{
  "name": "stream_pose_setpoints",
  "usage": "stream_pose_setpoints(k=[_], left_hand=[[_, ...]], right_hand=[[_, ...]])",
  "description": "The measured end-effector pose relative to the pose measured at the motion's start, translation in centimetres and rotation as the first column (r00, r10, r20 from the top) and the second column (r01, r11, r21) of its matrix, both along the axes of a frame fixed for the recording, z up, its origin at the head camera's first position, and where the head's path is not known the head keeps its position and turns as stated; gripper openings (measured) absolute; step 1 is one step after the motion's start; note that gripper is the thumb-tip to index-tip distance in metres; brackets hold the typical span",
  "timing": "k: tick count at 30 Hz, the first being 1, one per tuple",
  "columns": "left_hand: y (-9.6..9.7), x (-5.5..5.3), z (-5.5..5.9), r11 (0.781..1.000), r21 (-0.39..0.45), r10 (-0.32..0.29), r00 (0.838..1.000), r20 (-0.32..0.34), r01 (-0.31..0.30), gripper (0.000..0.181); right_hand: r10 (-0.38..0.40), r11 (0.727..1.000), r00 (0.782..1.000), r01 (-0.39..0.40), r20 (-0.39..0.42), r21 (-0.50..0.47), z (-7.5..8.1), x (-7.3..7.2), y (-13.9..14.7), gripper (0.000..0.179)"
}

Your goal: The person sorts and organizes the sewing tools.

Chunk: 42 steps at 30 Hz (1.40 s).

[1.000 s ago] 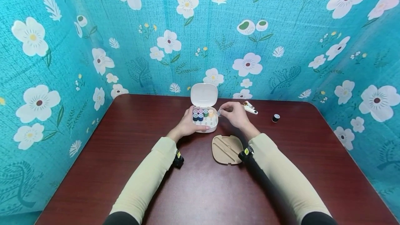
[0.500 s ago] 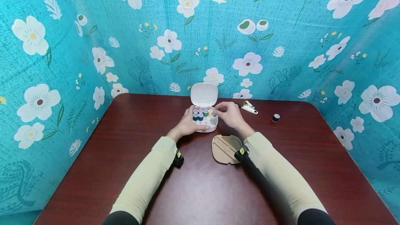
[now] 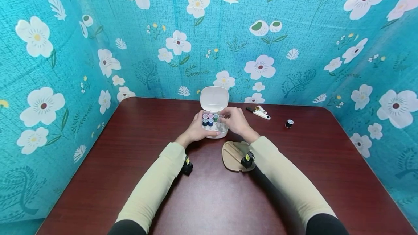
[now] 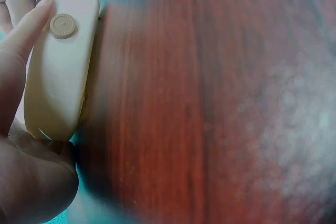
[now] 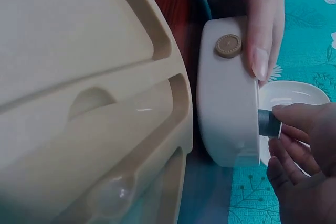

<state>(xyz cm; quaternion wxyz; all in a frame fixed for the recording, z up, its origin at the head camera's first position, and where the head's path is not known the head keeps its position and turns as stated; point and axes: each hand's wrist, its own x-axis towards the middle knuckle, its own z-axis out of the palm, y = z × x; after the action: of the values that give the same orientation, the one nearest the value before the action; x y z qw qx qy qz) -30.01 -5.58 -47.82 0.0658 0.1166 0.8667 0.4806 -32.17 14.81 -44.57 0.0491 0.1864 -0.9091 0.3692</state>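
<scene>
A small white sewing box [image 3: 222, 134] stands on the table with its lid [image 3: 214, 98] raised at the back. My left hand [image 3: 196, 130] grips it from the left, thumb laid along the front rim. Several thread spools [image 3: 210, 122] sit upright in the box's back and left part. Between thumb and fingers, my right hand [image 3: 236, 122] pinches a grey thread spool [image 5: 268, 124] at the box's open top, over its right side. That hand covers part of the right-hand spools in the head view. A round brown button [image 5: 228, 45] marks the box's front.
A beige grooved tray [image 3: 231, 156] lies in front of the box, partly under the right wrist. White thread snips [image 3: 262, 114] and a small black-ended item [image 3: 249, 109] lie behind the right hand. A black thread spool [image 3: 289, 123] stands farther right. Flowered cloth [image 3: 163, 71] hangs behind the table.
My right hand has moved left with the grey spool, from beside the box to over its right-hand part. The left hand has kept its grip on the box.
</scene>
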Motion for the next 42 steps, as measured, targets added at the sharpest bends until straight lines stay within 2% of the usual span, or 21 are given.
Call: stream_pose_setpoints(k=[6, 11, 22, 42], left_hand=[[0.0, -0.2, -0.4, 1.000, -0.016, 0.001, 1.000, 0.013, 0.000, 0.114], [0.0, -0.2, -0.3, 1.000, -0.014, -0.003, 1.000, 0.007, 0.004, 0.116], [0.0, -0.1, -0.1, 1.000, 0.002, -0.010, 1.000, -0.010, 0.010, 0.112], [0.0, 0.0, -0.1, 1.000, 0.013, -0.008, 1.000, -0.012, 0.008, 0.111]], right_hand=[[0.016, 0.999, 1.000, -0.015, -0.005, 0.046, -0.2, -0.2, -0.6, 0.020], [0.058, 0.994, 0.998, -0.055, -0.035, 0.098, -0.2, -0.3, -1.0, 0.017], [0.112, 0.966, 0.991, -0.090, -0.075, 0.243, -0.5, -0.3, -1.7, 0.014], [0.130, 0.939, 0.988, -0.095, -0.084, 0.329, -0.4, -0.2, -2.3, 0.017]])
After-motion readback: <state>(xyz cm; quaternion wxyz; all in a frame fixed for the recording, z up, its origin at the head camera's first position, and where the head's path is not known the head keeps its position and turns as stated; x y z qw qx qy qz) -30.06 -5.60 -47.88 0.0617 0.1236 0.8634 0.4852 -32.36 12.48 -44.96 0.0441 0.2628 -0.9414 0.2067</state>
